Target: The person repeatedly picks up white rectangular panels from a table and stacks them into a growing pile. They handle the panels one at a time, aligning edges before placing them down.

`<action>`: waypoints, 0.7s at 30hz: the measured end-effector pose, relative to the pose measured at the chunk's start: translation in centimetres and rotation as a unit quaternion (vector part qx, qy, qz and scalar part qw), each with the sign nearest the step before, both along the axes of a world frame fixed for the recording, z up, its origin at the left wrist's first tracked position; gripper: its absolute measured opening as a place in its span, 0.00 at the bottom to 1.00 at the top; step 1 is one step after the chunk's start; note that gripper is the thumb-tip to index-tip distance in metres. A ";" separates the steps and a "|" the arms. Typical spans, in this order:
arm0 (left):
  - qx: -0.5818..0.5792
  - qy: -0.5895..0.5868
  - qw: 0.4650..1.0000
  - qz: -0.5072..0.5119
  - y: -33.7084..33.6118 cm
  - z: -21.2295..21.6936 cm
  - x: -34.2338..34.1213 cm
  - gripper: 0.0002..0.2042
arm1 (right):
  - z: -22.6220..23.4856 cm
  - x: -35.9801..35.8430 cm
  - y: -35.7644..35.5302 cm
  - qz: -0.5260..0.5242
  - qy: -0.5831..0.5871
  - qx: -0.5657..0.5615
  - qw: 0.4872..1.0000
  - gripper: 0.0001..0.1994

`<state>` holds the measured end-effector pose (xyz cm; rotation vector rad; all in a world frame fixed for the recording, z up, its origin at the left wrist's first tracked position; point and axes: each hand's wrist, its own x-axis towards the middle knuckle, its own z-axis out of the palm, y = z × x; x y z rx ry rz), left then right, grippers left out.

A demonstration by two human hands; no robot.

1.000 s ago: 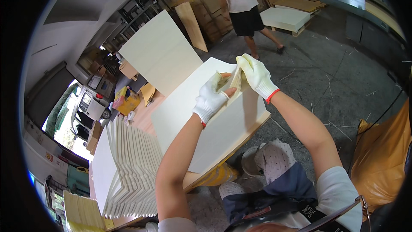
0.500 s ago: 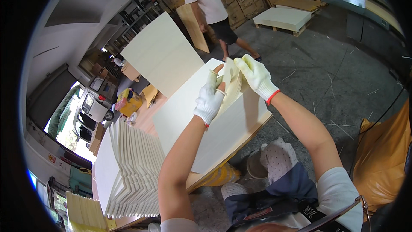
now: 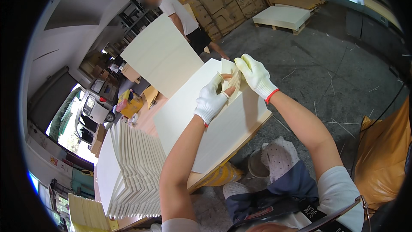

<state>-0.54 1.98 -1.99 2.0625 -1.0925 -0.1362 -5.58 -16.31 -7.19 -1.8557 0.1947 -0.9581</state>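
Note:
Cream-white sheets of paper or thin board (image 3: 231,103) lie in a stack on the table before me, their far edges curled up and fanned. My right hand (image 3: 254,75), in a white knitted glove with a red cuff, is closed on the curled edges from the right. On the left side of the fan, my left hand (image 3: 211,99) has its bare index fingertip and thumb pressed to the sheet edges; the rest is gloved. Part of the grip is hidden behind the fingers. Left of my forearm stands a stepped pile of folded white sheets (image 3: 135,172).
A large pale board (image 3: 163,56) rises behind the table (image 3: 156,108). A person (image 3: 178,15) is beyond it. A yellow box (image 3: 129,103) sits at the table's far left. An orange cover (image 3: 382,159) hangs at right; a pallet stack (image 3: 281,17) stands farther off.
My left index finger and thumb have curled rightward into the fanned edges. The right hand stays nearly in place. The person behind has moved left, partly behind the upright board.

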 end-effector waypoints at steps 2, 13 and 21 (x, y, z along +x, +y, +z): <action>-0.003 -0.017 1.000 -0.005 -0.1 0.1 -0.2 0.18 | -0.1 0.0 -0.1 0.005 -0.001 0.004 1.000 0.26; 0.081 0.005 0.995 0.050 -0.5 0.4 -0.5 0.16 | -0.2 0.0 0.3 -0.018 0.000 -0.003 1.000 0.24; -0.015 -0.086 0.996 0.004 -0.2 -0.8 0.2 0.17 | 0.0 0.1 0.4 -0.013 -0.004 0.013 1.000 0.27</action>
